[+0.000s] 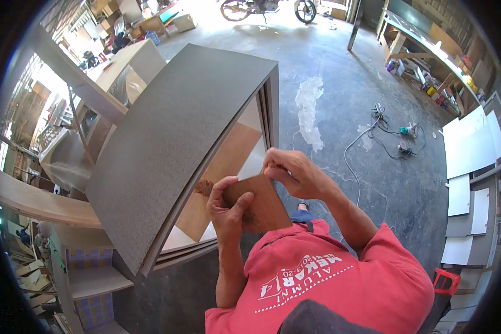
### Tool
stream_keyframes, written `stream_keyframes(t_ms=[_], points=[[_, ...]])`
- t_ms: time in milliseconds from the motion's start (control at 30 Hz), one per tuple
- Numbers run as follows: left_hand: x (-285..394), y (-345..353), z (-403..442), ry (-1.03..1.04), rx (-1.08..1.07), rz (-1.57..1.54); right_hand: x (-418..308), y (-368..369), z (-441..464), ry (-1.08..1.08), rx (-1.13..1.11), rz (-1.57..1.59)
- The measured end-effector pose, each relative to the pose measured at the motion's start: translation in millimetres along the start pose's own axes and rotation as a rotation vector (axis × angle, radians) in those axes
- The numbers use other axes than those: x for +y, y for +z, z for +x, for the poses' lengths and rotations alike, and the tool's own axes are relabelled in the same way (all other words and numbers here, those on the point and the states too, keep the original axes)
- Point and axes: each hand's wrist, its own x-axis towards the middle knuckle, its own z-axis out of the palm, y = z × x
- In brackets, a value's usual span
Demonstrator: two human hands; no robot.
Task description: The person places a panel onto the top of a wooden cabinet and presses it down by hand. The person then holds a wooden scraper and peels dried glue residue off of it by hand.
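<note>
My left hand grips a flat brown wooden board, its thumb on the face and its fingers round the left edge. A darker smudge marks the face near the thumb. At the board's upper right corner, my right hand is closed with the fingertips pinched together; whatever they hold is hidden. Just beyond the left fingers shows a small reddish-brown lump that I cannot identify. Both hands are in front of a large grey cabinet, whose open side shows a white interior and a brown wood panel.
A cable and green power tool lie on the concrete floor at right. White panels lean beside a red stool. A workbench stands far right, shelving lower left, a motorcycle at the back.
</note>
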Motion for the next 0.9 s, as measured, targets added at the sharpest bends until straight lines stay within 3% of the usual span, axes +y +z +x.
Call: stream_keyframes(t_ms=[67, 133, 167, 233, 400, 500, 533, 567, 667, 733, 767, 833, 867, 900], points=[[-3.4, -1.8, -2.5, 0.006, -0.029, -0.079, 4.1, 1.2, -3.3, -0.071, -0.090, 0.057], [-3.2, -0.1, -5.1, 0.044, -0.039, -0.162, 0.0, 11.3, -12.8, 0.336, -0.104, 0.869], [-0.9, 0.1, -7.2, 0.050, -0.044, -0.162, -2.1, 13.9, -13.0, 0.330, -0.102, 0.866], [7.2, 0.4, -12.5, 0.137, -0.090, 0.041, -6.9, 17.8, -11.0, 0.358, 0.061, 1.186], [27.6, -9.9, -12.2, 0.297, -0.216, 0.196, -26.1, 8.4, -19.1, 0.329, -0.015, 1.180], [45.5, 0.0, -8.3, 0.294, -0.167, 0.237, -30.4, 2.5, -16.2, 0.257, -0.085, 0.973], [52.2, 11.5, -6.2, 0.221, -0.049, 0.122, -32.1, 2.7, -14.1, 0.190, -0.104, 0.866], [54.8, 20.3, -3.7, 0.149, 0.071, 0.006, -35.1, 5.1, -13.3, 0.194, -0.118, 0.868], [37.5, 18.6, -0.6, 0.117, 0.097, 0.051, -44.1, 17.7, -13.2, 0.274, -0.125, 0.861], [21.6, 20.9, -0.7, 0.077, 0.189, 0.120, -47.4, 26.4, -12.7, 0.568, -0.090, 1.122], [17.0, 18.7, 0.8, 0.076, 0.202, 0.123, -45.6, 27.2, -11.7, 0.572, -0.103, 1.126], [8.2, 11.9, 6.4, 0.177, 0.278, 0.145, -37.2, 21.1, -9.0, 0.559, 0.030, 1.467], [4.5, 1.4, 11.1, 0.096, 0.315, -0.056, -38.2, 8.8, -7.0, 0.387, 0.143, 1.519], [3.7, -9.1, 15.1, 0.098, 0.341, -0.050, -38.8, -11.6, -11.2, 0.304, 0.283, 1.448]])
